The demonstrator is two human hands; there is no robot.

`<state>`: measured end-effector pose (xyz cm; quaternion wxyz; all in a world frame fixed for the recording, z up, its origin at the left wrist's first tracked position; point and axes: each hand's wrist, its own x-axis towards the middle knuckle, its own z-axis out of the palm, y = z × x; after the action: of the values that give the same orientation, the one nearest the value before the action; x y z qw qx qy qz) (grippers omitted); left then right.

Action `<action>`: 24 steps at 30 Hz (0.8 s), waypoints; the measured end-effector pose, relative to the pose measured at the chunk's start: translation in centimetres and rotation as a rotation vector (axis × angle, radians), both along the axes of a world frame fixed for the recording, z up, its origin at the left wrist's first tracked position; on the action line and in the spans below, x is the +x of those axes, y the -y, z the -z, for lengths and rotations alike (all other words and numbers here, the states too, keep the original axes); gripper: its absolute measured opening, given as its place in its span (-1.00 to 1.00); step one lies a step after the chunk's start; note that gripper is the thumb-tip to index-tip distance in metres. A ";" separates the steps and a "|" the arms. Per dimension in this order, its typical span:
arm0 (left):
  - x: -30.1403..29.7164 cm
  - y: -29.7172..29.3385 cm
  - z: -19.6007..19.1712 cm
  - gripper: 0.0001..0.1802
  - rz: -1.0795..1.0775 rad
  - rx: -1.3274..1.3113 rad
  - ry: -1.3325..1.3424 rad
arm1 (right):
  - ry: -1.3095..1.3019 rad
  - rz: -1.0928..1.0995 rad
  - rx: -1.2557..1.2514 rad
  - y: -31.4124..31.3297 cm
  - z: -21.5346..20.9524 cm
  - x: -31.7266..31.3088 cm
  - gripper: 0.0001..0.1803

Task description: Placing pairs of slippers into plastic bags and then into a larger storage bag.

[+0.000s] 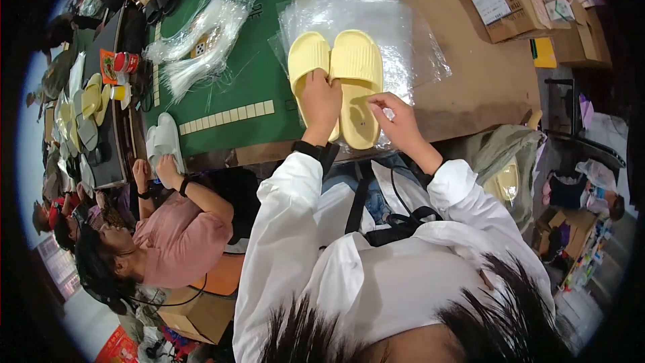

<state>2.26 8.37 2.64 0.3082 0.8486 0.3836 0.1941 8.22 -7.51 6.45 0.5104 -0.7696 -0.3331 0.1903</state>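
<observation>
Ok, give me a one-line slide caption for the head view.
Left hand and right hand rest on a pair of yellow slippers lying on clear plastic bags.
</observation>
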 end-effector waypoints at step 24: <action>-7.1 5.5 6.1 -0.69 0.474 0.301 -0.224 | 0.224 -0.056 -0.576 -3.5 9.6 3.8 -0.49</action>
<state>-4.87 2.83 -3.46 0.1713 0.9668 0.1731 0.0768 12.03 -4.04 -3.11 0.2259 -0.8894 -0.3405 0.2050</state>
